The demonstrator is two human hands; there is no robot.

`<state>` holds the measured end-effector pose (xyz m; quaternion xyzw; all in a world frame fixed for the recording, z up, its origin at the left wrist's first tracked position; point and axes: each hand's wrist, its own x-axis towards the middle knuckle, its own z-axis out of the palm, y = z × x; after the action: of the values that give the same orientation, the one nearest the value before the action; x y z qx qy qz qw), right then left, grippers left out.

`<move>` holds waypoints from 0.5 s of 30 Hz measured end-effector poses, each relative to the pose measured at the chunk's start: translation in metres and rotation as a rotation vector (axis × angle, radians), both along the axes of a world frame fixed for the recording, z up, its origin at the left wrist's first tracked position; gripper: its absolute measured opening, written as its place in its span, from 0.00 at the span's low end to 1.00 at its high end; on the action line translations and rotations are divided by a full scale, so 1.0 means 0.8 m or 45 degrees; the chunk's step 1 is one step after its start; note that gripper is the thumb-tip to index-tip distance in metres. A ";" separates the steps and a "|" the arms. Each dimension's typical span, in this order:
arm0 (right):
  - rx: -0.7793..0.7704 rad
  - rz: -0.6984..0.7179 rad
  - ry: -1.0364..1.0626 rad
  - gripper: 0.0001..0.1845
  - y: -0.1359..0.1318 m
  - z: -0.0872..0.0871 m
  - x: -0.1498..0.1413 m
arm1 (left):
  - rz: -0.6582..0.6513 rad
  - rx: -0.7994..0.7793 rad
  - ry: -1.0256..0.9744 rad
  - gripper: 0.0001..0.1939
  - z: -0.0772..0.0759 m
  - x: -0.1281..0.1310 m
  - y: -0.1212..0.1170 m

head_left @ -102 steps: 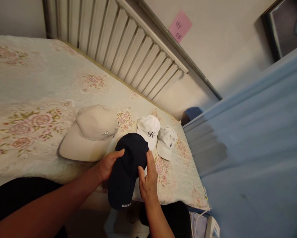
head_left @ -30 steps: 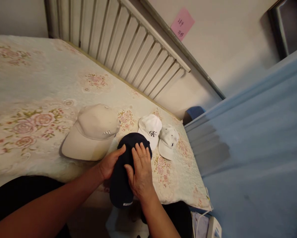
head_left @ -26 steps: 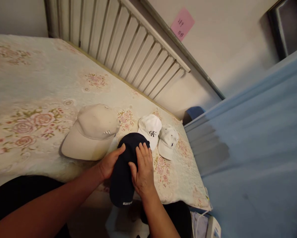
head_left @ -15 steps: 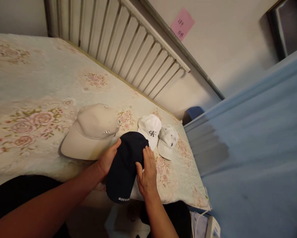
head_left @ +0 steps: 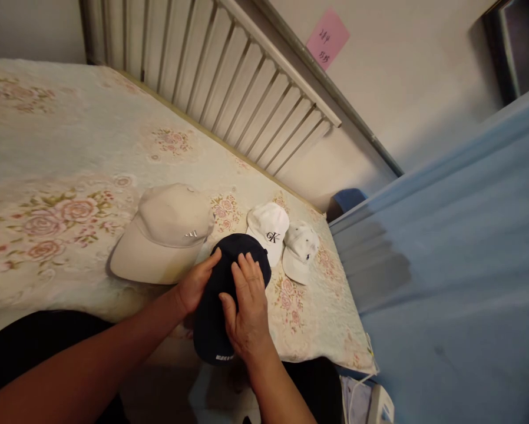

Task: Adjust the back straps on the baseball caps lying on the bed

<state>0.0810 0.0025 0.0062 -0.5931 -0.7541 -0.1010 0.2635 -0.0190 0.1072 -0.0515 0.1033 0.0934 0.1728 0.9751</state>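
Observation:
A dark navy baseball cap (head_left: pixel 214 318) with small white lettering on its brim is held over the near edge of the bed. My left hand (head_left: pixel 197 285) grips it at the left side, thumb on the crown and the other fingers hidden beneath. Across the top of the crown lies my right hand (head_left: pixel 248 306), its fingers stretched out and touching the fabric. To the left rests a beige cap (head_left: pixel 167 229) with a small striped logo. Beyond the navy cap are a white cap with black letters (head_left: pixel 268 227) and another white cap (head_left: pixel 300 250) with a small dark emblem.
The caps lie on a floral bedspread (head_left: pixel 92 135). Behind it runs a white radiator (head_left: pixel 229 76) along the wall, with a pink note (head_left: pixel 327 38) above. A blue curtain (head_left: pixel 436 282) hangs at the right. A white box with a cable (head_left: pixel 382 406) stands at lower right.
My right hand has moved left from the navy cap's right edge onto the top of its crown. My left hand keeps its grip, and the cap has shifted slightly right.

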 end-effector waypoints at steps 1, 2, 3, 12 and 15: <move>-0.008 -0.003 -0.021 0.30 0.001 -0.002 0.001 | -0.003 -0.004 0.005 0.29 0.001 0.000 0.000; -0.013 -0.010 -0.039 0.30 0.002 -0.005 0.004 | -0.007 -0.009 0.008 0.28 0.003 0.000 -0.001; -0.013 -0.019 -0.052 0.29 0.003 -0.008 0.006 | -0.015 -0.012 0.006 0.28 0.006 -0.001 -0.002; 0.007 -0.158 0.051 0.29 -0.006 -0.030 0.038 | -0.122 -0.021 -0.048 0.33 0.016 -0.004 -0.004; 0.003 -0.228 0.103 0.29 -0.014 -0.036 0.047 | -0.138 -0.035 -0.038 0.33 0.012 -0.002 -0.003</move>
<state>0.1183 -0.0088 -0.0226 -0.6614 -0.6866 -0.1011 0.2844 -0.0204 0.1049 -0.0418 0.0922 0.0756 0.1200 0.9856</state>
